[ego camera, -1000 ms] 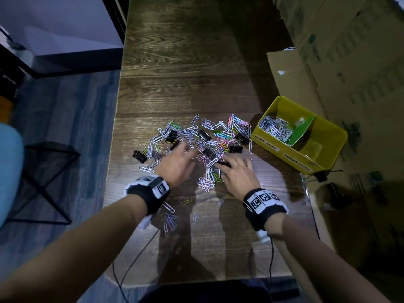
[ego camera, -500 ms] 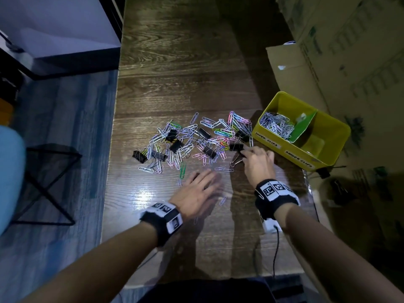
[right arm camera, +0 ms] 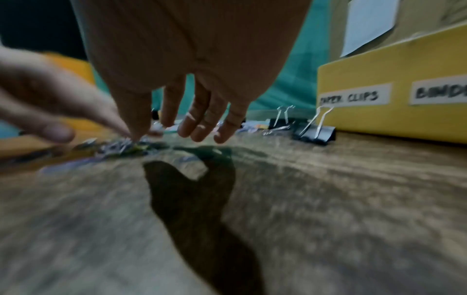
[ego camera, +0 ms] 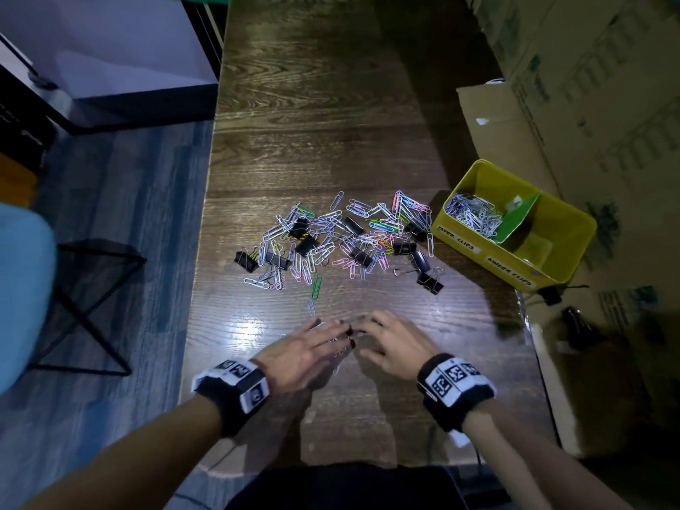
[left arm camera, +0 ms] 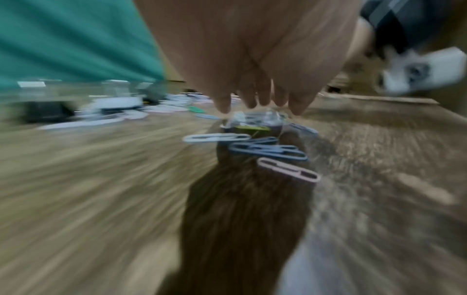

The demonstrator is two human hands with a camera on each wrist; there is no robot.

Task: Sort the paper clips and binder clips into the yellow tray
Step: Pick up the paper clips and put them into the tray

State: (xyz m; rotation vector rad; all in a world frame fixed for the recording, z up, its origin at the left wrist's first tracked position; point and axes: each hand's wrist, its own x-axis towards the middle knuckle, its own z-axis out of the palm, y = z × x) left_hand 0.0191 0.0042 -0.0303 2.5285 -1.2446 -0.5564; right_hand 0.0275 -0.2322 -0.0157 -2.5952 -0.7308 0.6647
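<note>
A loose pile of coloured paper clips [ego camera: 342,237] mixed with black binder clips [ego camera: 428,281] covers the middle of the wooden table [ego camera: 312,104]. At its right stands the yellow tray [ego camera: 574,230], split by a green divider [ego camera: 519,215], with silver paper clips [ego camera: 473,215] in its left compartment. Near the front edge, my left hand [ego camera: 312,347] and right hand [ego camera: 390,340] meet fingertip to fingertip. Straight fingers of my left hand [left arm camera: 252,59] press a small heap of paper clips [left arm camera: 252,119]. My right hand [right arm camera: 192,79] touches the same small heap [right arm camera: 121,145] with relaxed fingers.
Cardboard boxes [ego camera: 588,86] line the right side behind the tray. A black-framed stool [ego camera: 92,307] and a blue seat [ego camera: 22,288] stand on the floor to the left. A binder clip [right arm camera: 316,133] lies just before the tray wall [right arm camera: 391,123], labelled PAPER CLIPS.
Both hands have drawn back from the pile toward the near edge. The left raked a few paper clips along; the right left the binder clips by the tray and joined it.
</note>
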